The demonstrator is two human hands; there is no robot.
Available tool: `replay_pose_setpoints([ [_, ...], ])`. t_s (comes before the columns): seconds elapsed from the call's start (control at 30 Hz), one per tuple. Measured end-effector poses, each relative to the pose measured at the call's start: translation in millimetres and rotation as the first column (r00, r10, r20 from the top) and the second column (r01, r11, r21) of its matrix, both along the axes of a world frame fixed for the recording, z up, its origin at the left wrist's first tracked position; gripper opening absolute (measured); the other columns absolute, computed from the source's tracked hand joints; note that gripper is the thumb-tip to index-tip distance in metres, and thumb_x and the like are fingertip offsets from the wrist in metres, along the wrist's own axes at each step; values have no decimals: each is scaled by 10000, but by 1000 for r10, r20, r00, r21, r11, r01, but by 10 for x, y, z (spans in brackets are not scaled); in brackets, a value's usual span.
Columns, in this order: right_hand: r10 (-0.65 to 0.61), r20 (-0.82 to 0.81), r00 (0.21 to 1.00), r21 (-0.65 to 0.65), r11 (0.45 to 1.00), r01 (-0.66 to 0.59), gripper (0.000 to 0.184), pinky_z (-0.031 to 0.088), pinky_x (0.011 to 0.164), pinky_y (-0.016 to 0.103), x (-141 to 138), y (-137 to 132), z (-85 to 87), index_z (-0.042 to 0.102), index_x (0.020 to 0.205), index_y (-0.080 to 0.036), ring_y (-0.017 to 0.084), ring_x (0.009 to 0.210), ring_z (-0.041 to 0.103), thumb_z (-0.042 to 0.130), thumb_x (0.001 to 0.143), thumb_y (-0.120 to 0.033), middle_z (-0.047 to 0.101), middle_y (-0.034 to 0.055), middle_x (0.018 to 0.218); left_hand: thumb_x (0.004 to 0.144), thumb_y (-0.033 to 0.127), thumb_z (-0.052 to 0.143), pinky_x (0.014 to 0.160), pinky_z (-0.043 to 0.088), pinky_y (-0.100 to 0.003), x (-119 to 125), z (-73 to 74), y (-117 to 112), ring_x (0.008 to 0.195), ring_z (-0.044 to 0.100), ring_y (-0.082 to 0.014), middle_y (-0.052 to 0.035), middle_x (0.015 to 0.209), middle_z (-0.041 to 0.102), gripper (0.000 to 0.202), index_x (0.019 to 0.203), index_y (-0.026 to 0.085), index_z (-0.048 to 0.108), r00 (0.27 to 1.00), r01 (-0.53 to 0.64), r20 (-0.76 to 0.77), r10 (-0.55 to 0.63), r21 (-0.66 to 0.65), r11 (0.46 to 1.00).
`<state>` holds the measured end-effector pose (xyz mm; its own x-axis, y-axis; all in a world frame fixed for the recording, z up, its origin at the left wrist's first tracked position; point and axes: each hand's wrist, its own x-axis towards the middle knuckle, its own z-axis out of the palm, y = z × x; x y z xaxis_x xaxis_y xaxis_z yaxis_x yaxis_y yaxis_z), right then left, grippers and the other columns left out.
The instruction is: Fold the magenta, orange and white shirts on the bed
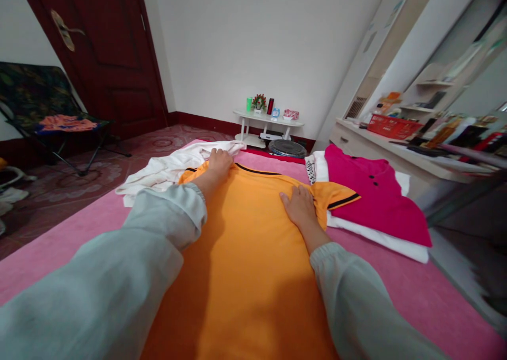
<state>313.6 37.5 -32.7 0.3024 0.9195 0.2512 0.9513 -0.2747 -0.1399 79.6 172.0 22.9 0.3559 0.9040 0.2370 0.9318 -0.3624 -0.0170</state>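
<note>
An orange T-shirt with black trim at the neck and sleeve lies spread out, neck end away from me. At its left shoulder, beside the neckline, my left hand has its fingers curled down on the fabric, closed on it; the fingertips are hidden. My right hand rests on the shirt near the right sleeve, palm down, thumb apart from the fingers. Past my left hand lies a crumpled white garment. Beside the right sleeve is a stack with a folded magenta shirt on top of white clothing.
Everything lies on a pink bed cover. A low white side table with small items stands by the far wall. At right, a dresser carries a red basket and bottles. A folding chair stands left, near the door.
</note>
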Motion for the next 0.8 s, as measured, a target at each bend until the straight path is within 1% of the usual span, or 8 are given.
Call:
replay_pose_setpoints([
  [0.07,-6,-2,1000,3,1000,6,587,232,1096,429,0,2,-2,466,1305,-34,324,1323,347,380,924,-472,415,224,1412,907,105,277,1013,258,-469,8,-13,-97,1247,380,-317,-172,1269,509,381,1150,125,570,1000,15,-12,-14,86,996],
  [0.13,-9,-12,1000,2,1000,9,599,228,1099,428,4,7,-7,456,1316,-27,328,1330,338,380,924,-473,402,230,1422,919,135,291,988,304,-417,20,-76,-250,1212,408,-291,-151,1244,513,356,1138,146,571,996,88,-24,-86,124,988],
  [0.23,-6,-24,1000,1,1000,6,596,226,1098,428,17,19,-12,453,1320,-24,325,1333,336,387,923,-463,401,236,1420,937,206,328,904,389,-332,10,-261,-522,1082,502,-230,-105,1139,552,307,1118,184,575,983,179,22,-181,81,981],
  [0.33,17,-4,1000,9,1000,-17,562,240,1086,417,33,21,-15,470,1306,-46,307,1303,371,396,923,-451,445,220,1384,948,313,360,906,412,-306,-38,-447,-708,1078,515,-209,-102,1157,539,318,1167,175,544,980,162,110,-167,49,986],
  [0.43,64,44,997,34,997,-65,498,281,1054,385,33,1,-8,507,1264,-60,281,1236,435,401,929,-413,516,201,1300,934,383,400,977,380,-335,-74,-532,-760,1141,490,-230,-126,1199,524,376,1195,140,520,984,105,139,-113,57,993],
  [0.57,99,104,990,43,994,-104,376,350,984,360,10,12,50,593,1112,-60,277,1104,516,423,920,-334,601,187,1103,932,376,395,988,366,-352,-70,-533,-746,1136,495,-239,-127,1180,540,368,1182,137,522,985,78,149,-87,69,995],
  [0.7,50,-40,998,62,997,-48,267,389,939,346,33,235,173,638,1027,-74,285,1099,529,509,842,-217,593,198,1120,920,384,404,958,388,-358,-58,-525,-748,1071,525,-248,-137,1126,560,361,1120,121,552,982,69,168,-85,94,993],
  [0.8,-10,-170,985,75,997,24,326,448,835,318,83,520,239,613,1105,-83,251,991,594,530,810,-194,631,170,1047,913,382,411,947,398,-360,-60,-528,-752,1065,528,-250,-137,1106,568,353,1102,126,565,981,62,178,-79,99,993],
])
